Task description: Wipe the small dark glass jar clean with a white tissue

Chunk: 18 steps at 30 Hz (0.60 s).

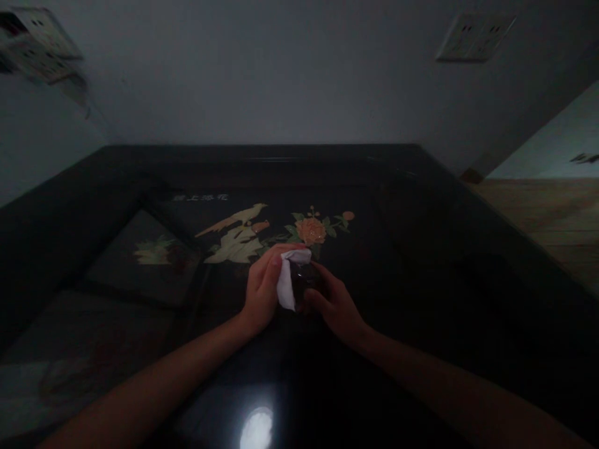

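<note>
My left hand [264, 284] is wrapped around a white cloth or tissue [285, 292], pressing it to the side of a dark, shiny object [302, 274]. From the other side, my right hand [334, 304] grips that object with thumb and fingers. It looks small and rounded, perhaps glass, but the dim light hides its exact kind. Both hands meet over the middle of a black glossy surface [374, 349], just below a picture of an orange flower [311, 231] and a pale bird [248, 215].
A raised dark frame [262, 151] borders the surface along the pale wall [262, 81]. Wall sockets sit at the upper right [476, 37] and a socket block at the upper left [40, 56]. Wooden floor [556, 212] shows at the right. A lamp reflection [256, 429] lies near the bottom.
</note>
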### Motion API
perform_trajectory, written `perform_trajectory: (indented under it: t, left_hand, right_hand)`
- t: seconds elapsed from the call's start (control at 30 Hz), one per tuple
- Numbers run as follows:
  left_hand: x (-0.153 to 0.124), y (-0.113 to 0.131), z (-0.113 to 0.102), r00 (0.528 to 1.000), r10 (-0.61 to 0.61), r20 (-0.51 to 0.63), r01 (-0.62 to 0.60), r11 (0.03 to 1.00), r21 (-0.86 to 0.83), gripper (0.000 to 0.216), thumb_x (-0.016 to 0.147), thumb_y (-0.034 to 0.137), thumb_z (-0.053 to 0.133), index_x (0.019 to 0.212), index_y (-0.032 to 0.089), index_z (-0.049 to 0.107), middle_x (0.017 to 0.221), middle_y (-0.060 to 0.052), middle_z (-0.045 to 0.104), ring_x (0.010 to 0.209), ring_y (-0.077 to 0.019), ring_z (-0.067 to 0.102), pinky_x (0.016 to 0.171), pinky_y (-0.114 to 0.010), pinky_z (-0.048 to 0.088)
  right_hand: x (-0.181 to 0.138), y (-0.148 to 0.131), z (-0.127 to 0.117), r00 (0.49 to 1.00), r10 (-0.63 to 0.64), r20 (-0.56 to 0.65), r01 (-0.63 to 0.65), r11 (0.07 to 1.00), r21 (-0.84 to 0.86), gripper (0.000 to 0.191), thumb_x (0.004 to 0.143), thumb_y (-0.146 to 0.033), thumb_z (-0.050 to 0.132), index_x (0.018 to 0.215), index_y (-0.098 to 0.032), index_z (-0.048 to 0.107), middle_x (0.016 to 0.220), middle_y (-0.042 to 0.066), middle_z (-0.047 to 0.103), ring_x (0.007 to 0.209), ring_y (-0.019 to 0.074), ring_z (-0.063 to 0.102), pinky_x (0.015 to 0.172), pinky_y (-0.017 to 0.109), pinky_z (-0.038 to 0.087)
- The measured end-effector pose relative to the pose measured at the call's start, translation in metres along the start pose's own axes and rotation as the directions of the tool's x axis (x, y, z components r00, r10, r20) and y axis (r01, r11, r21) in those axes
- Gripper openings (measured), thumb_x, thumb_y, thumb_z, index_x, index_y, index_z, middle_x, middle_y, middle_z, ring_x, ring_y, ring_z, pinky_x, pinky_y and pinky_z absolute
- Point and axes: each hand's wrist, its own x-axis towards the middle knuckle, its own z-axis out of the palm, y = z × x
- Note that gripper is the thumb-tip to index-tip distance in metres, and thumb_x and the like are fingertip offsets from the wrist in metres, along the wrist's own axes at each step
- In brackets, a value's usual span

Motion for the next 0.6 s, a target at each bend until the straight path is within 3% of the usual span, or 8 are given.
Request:
perform_trajectory:
  t: [0.07,0.13,0.27,0.37,0.43,0.5,0.6]
  left_hand:
    - [0.001,-0.001,0.003,0.964,-0.259,-0.051,0.246,0.951,-0.190,0.037,0.086,0.043,0.046,0.096,0.014,0.068,0.096,-0.009,0.071,0.088,-0.0228,0.065,0.081,-0.033,0.049]
    - [0.004,-0.001,0.005,0.899,-0.438,-0.031,0.402,0.849,-0.344,0.037,0.083,0.044,0.049,0.093,0.013,0.067,0.086,-0.008,0.072,0.081,-0.0226,0.066,0.074,-0.033,0.051]
    - [0.010,0.002,0.009,0.820,-0.563,0.100,0.536,0.696,-0.477,0.035,0.081,0.040,0.047,0.081,0.013,0.068,0.076,-0.007,0.071,0.080,-0.0237,0.067,0.071,-0.033,0.053]
    - [0.010,0.001,0.011,0.790,-0.599,0.130,0.575,0.651,-0.496,0.036,0.083,0.039,0.043,0.078,0.014,0.068,0.075,-0.007,0.071,0.081,-0.0234,0.067,0.072,-0.033,0.053]
    - [0.006,-0.001,0.010,0.817,-0.576,0.017,0.518,0.721,-0.460,0.034,0.084,0.038,0.043,0.080,0.015,0.068,0.077,-0.006,0.071,0.081,-0.0221,0.066,0.074,-0.032,0.053]
    - [0.001,0.000,0.009,0.880,-0.462,-0.115,0.403,0.852,-0.334,0.030,0.085,0.037,0.046,0.084,0.017,0.068,0.082,-0.005,0.072,0.082,-0.0207,0.066,0.076,-0.031,0.052]
    - [-0.004,0.003,0.004,0.983,-0.165,-0.081,0.161,0.985,-0.057,0.035,0.091,0.039,0.040,0.097,0.018,0.067,0.098,-0.006,0.071,0.093,-0.0208,0.064,0.085,-0.033,0.049]
  right_hand:
    - [0.000,0.002,-0.001,1.000,0.000,0.019,-0.001,1.000,0.010,0.062,0.074,-0.056,0.065,0.120,-0.018,0.050,0.075,0.002,0.064,0.058,0.0135,0.059,0.051,0.026,0.049]
    - [0.000,0.002,-0.001,0.999,-0.010,0.035,0.010,1.000,0.020,0.065,0.073,-0.058,0.065,0.123,-0.018,0.049,0.073,0.001,0.063,0.057,0.0135,0.059,0.051,0.025,0.049]
    - [0.001,0.001,-0.002,0.998,-0.009,0.061,0.007,0.999,0.032,0.068,0.073,-0.060,0.065,0.125,-0.019,0.049,0.078,0.003,0.065,0.059,0.0143,0.060,0.053,0.026,0.051]
    - [0.001,0.001,-0.002,0.997,-0.022,0.068,0.019,0.999,0.037,0.069,0.073,-0.061,0.064,0.125,-0.019,0.049,0.085,0.004,0.066,0.060,0.0140,0.060,0.055,0.027,0.052]
    - [0.001,0.001,-0.002,0.997,-0.045,0.066,0.043,0.999,0.033,0.069,0.074,-0.063,0.062,0.125,-0.019,0.049,0.089,0.004,0.066,0.063,0.0140,0.060,0.055,0.026,0.052]
    - [0.001,0.002,-0.002,0.996,-0.069,0.050,0.068,0.998,0.006,0.067,0.074,-0.064,0.059,0.124,-0.019,0.051,0.092,0.005,0.065,0.067,0.0148,0.060,0.055,0.025,0.051]
    - [0.001,0.000,-0.003,0.996,-0.085,0.012,0.085,0.995,-0.042,0.063,0.076,-0.065,0.057,0.119,-0.019,0.053,0.093,0.006,0.065,0.071,0.0168,0.061,0.058,0.026,0.050]
